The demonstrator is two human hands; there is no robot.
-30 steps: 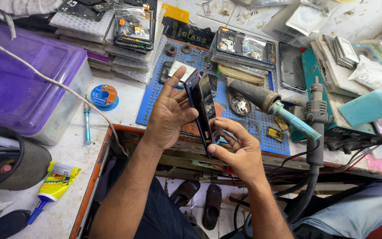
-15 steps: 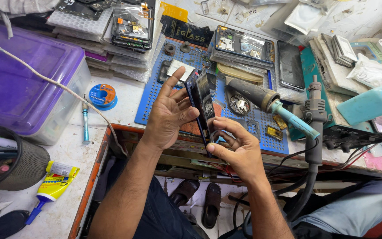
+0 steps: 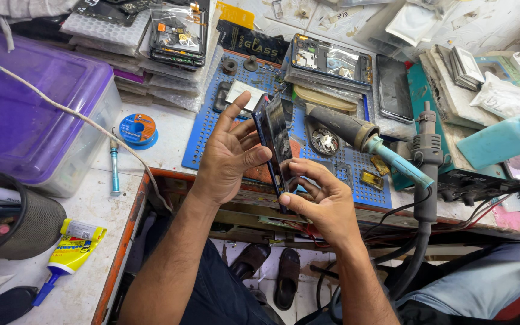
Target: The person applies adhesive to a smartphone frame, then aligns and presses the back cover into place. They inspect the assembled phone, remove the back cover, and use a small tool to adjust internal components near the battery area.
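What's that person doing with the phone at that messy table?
The person holds a dark phone upright on its edge over a blue work mat. The left hand steadies its back, and the right hand pinches its lower end. A hot air tool and phone parts lie around it.
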